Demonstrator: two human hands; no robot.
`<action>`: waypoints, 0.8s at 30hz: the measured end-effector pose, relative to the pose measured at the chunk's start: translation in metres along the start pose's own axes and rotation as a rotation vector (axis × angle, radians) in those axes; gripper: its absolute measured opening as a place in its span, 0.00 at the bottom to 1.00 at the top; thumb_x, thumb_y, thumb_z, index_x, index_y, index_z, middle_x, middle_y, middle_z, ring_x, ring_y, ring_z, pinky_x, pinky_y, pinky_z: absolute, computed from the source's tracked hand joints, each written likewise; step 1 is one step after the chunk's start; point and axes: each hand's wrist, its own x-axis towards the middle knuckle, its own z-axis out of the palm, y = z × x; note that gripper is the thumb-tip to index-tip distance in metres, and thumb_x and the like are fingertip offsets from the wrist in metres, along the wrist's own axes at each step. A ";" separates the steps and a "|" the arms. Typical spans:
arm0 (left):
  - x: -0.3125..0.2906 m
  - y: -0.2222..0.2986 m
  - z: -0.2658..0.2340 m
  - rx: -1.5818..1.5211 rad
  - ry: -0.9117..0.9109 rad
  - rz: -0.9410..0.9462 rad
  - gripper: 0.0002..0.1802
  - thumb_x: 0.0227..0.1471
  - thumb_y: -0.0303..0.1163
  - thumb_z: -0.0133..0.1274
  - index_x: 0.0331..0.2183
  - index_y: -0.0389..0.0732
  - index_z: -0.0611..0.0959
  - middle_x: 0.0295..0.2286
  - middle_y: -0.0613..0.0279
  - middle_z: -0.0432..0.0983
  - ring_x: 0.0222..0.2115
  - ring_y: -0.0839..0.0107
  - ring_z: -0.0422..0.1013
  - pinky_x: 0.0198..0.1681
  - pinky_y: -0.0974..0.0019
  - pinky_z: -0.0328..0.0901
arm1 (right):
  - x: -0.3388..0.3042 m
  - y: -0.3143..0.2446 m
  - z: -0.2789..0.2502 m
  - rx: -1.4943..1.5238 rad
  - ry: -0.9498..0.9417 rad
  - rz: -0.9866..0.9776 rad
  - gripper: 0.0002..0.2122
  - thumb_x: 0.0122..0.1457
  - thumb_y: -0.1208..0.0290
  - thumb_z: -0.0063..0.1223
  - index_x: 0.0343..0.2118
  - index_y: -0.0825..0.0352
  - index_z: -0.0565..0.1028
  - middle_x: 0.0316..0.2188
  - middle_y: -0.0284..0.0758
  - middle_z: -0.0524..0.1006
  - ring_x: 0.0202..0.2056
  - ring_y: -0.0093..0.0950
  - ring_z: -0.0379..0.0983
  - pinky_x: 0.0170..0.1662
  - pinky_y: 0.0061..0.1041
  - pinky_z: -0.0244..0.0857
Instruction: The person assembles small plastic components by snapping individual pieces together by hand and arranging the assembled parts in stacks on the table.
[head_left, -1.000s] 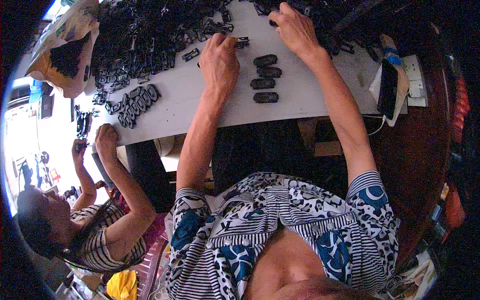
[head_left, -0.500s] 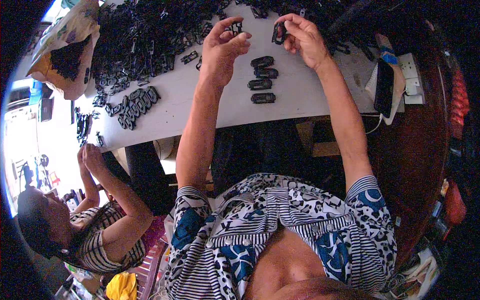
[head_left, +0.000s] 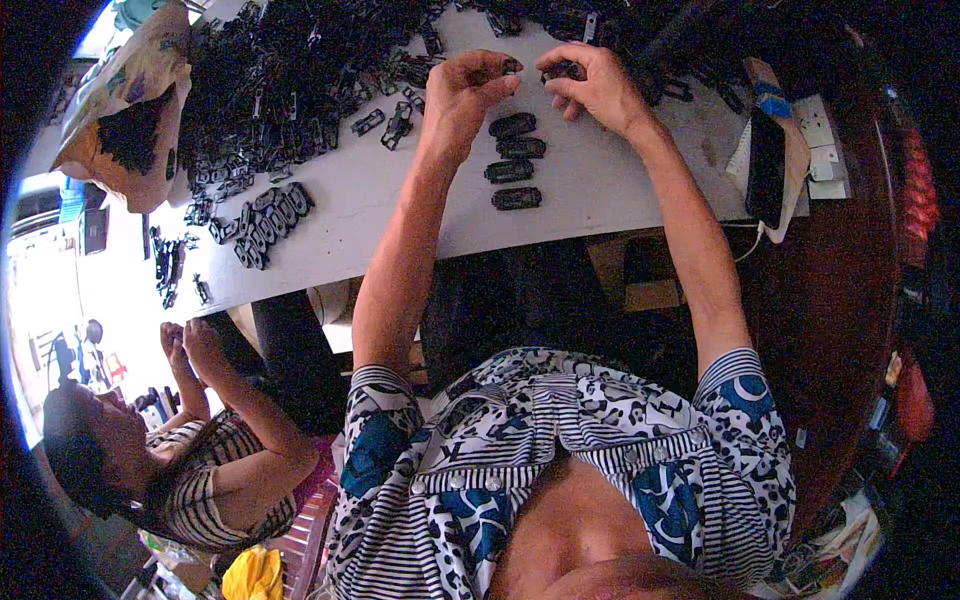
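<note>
My left hand (head_left: 458, 105) pinches a small black plastic part (head_left: 512, 66) between thumb and fingertips; most of it is hidden. Just to its right, my right hand (head_left: 603, 92) grips a black oblong plastic part (head_left: 566, 71), partly covered by the fingers. A small gap separates the two hands over the white table (head_left: 400, 205). Below them, several black oblong plastic pieces (head_left: 516, 198) lie in a column, the upper ones touching. Loose black frame-like parts (head_left: 397, 125) rest left of my left wrist.
A large heap of black parts (head_left: 265, 100) covers the far left, beside an open sack (head_left: 170, 90). Grouped black pieces (head_left: 270, 225) lie nearer. A phone (head_left: 767, 170) with a white cable leans at the right. Another person (head_left: 230, 455) works at the left, hands raised.
My hands have come closer together, the left one moving right and slightly down. The right hand has turned its part sideways. At the left, the other person's hands have moved down.
</note>
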 end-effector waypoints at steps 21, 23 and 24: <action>-0.008 0.006 0.006 0.979 0.189 0.304 0.17 0.35 0.27 0.64 0.34 0.47 0.84 0.31 0.56 0.73 0.37 0.57 0.69 0.37 0.58 0.66 | -0.016 0.001 -0.011 -0.607 0.146 -0.405 0.16 0.44 0.72 0.64 0.37 0.66 0.74 0.32 0.34 0.70 0.34 0.32 0.70 0.38 0.29 0.65; -0.006 0.004 0.010 0.925 0.099 0.331 0.11 0.40 0.29 0.60 0.32 0.47 0.84 0.29 0.54 0.73 0.35 0.56 0.70 0.35 0.57 0.66 | -0.013 0.001 -0.006 -0.548 0.134 -0.397 0.16 0.44 0.73 0.64 0.37 0.66 0.74 0.32 0.34 0.70 0.34 0.32 0.70 0.38 0.28 0.65; -0.004 0.002 0.011 0.924 0.100 0.333 0.11 0.40 0.29 0.60 0.32 0.47 0.84 0.29 0.54 0.73 0.35 0.56 0.70 0.35 0.57 0.66 | -0.013 0.001 -0.005 -0.486 0.122 -0.387 0.15 0.44 0.74 0.64 0.37 0.67 0.74 0.32 0.34 0.70 0.34 0.32 0.70 0.39 0.27 0.65</action>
